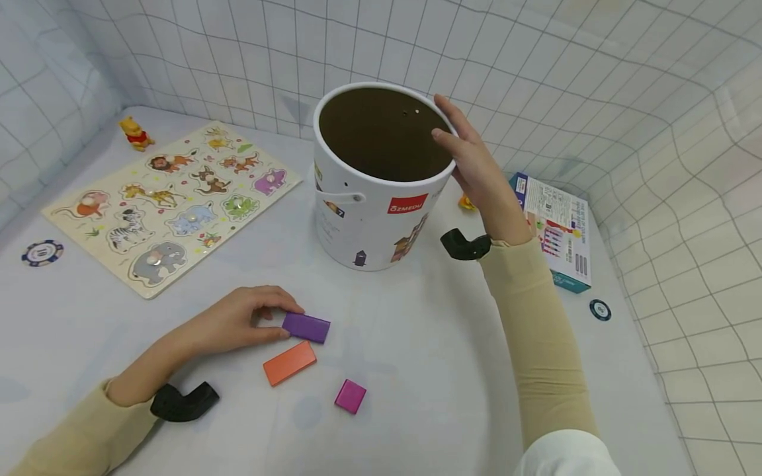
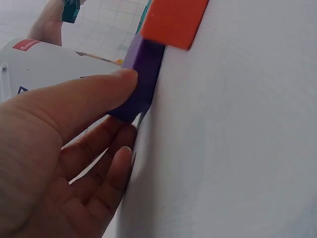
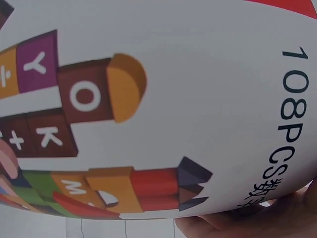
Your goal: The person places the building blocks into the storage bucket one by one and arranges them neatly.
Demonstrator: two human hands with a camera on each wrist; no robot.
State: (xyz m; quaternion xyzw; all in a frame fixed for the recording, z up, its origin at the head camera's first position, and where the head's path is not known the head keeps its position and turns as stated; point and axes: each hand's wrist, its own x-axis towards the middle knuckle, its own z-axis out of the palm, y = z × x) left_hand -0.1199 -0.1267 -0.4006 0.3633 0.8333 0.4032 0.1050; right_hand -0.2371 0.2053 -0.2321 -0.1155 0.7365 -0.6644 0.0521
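My left hand [image 1: 241,322] pinches one end of a purple rectangular block [image 1: 307,328] lying on the white tabletop. In the left wrist view, the thumb presses the near face of the purple block [image 2: 143,69]. An orange rectangular block [image 1: 290,363] lies just in front of it, with a small magenta block [image 1: 350,396] to the right. My right hand [image 1: 479,172] grips the right rim of a tall white bucket [image 1: 363,228], thumb over the inside edge. The bucket stands upright and its bottom is hidden. The printed bucket wall [image 3: 178,119] fills the right wrist view.
A wooden animal puzzle board [image 1: 196,205] lies at the left, with a bear figurine [image 1: 136,133] behind it and a poker chip [image 1: 42,252] beside it. At the right are a printed box [image 1: 559,231] and another chip [image 1: 600,310]. Gridded fabric walls [image 1: 262,66] surround the table.
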